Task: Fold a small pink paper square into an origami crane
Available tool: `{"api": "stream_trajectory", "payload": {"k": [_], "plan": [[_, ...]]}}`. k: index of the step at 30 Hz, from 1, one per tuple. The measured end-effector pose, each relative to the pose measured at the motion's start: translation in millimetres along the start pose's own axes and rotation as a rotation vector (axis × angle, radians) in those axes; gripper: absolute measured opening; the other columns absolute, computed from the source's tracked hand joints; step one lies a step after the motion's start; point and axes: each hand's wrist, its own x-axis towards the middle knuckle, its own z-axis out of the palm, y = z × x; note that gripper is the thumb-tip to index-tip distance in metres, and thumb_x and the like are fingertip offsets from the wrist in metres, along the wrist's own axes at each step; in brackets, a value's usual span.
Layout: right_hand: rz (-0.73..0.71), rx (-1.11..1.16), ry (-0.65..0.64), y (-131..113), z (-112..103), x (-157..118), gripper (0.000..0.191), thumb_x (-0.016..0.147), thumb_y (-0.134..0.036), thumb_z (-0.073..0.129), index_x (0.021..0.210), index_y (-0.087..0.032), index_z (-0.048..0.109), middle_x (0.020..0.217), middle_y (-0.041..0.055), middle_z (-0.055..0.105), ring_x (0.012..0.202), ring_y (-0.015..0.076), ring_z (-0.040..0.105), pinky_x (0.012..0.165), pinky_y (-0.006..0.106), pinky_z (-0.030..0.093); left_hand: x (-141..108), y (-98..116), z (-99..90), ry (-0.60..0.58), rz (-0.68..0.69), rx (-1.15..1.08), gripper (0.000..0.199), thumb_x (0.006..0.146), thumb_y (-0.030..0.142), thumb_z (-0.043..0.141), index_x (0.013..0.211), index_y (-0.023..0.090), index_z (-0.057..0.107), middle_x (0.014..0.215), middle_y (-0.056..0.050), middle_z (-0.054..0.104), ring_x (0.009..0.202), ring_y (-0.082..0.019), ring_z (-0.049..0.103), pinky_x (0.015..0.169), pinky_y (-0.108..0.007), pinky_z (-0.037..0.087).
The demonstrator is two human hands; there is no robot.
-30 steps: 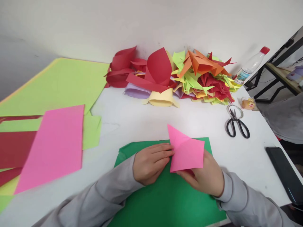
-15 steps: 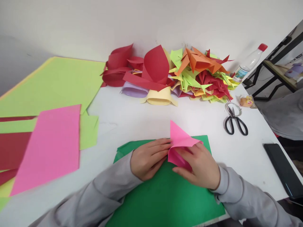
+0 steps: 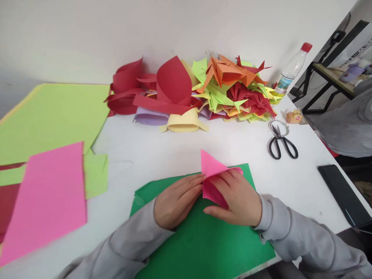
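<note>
A folded piece of pink paper stands over a green sheet, its point up and its lower side opened like a pocket. At its left edge, my left hand has its fingers pressed together, the tips closed on the paper's edge. My right hand reaches into the pocket from the right with its fingers stretched out. Its thumb is spread away from the paper, low over the green sheet. The fingertips of my right hand are partly hidden inside the fold.
A pink sheet and a large light green sheet lie on the left. Along the wall are red paper hats and a heap of folded paper shapes. Scissors, a plastic bottle and a black phone are on the right.
The view has shifted a little, so most things sit further left in the picture. My right fingers reach somewhat deeper into the pink paper's pocket; my left hand keeps its place at the edge.
</note>
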Motion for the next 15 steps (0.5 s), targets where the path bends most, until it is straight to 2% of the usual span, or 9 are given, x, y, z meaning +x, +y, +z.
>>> {"api": "stream_trajectory", "payload": {"k": [3, 8, 13, 15], "plan": [[-0.003, -0.012, 0.02, 1.5, 2.7, -2.1, 0.06, 0.086, -0.058, 0.052, 0.123, -0.011, 0.052, 0.112, 0.0158, 0.063, 0.103, 0.031, 0.055, 0.09, 0.048, 0.044, 0.5, 0.2, 0.1, 0.017, -0.009, 0.024, 0.045, 0.093, 0.005, 0.04, 0.137, 0.012, 0.038, 0.104, -0.017, 0.07, 0.104, -0.023, 0.067, 0.087, -0.033, 0.058], [0.01, -0.003, 0.041, 1.8, 4.7, -6.5, 0.072, 0.085, -0.056, 0.055, 0.137, -0.008, 0.037, 0.121, 0.0182, 0.061, 0.107, 0.0328, 0.055, 0.091, 0.051, 0.045, -5.0, -0.6, 1.0, -0.102, -0.158, 0.002, 0.044, 0.096, 0.011, 0.038, 0.14, 0.014, 0.036, 0.111, -0.015, 0.069, 0.101, -0.021, 0.068, 0.085, -0.031, 0.059], [0.066, 0.004, 0.045, -0.3, 4.0, -8.3, 0.083, 0.084, -0.055, 0.058, 0.143, -0.006, 0.026, 0.122, 0.0209, 0.059, 0.101, 0.0334, 0.058, 0.087, 0.051, 0.048, -11.9, 1.3, 10.4, -0.046, -0.109, 0.0, 0.054, 0.097, 0.012, 0.037, 0.149, 0.012, 0.022, 0.125, -0.018, 0.061, 0.123, -0.025, 0.054, 0.097, -0.037, 0.053], [0.079, 0.028, 0.053, -0.3, 3.9, -8.6, 0.085, 0.084, -0.054, 0.058, 0.145, -0.007, 0.022, 0.124, 0.0208, 0.058, 0.102, 0.0331, 0.058, 0.087, 0.05, 0.049, -12.3, 4.8, 13.9, -0.066, -0.115, 0.022, 0.057, 0.098, 0.015, 0.036, 0.15, 0.011, 0.016, 0.132, -0.02, 0.056, 0.131, -0.026, 0.046, 0.101, -0.041, 0.05]]}}
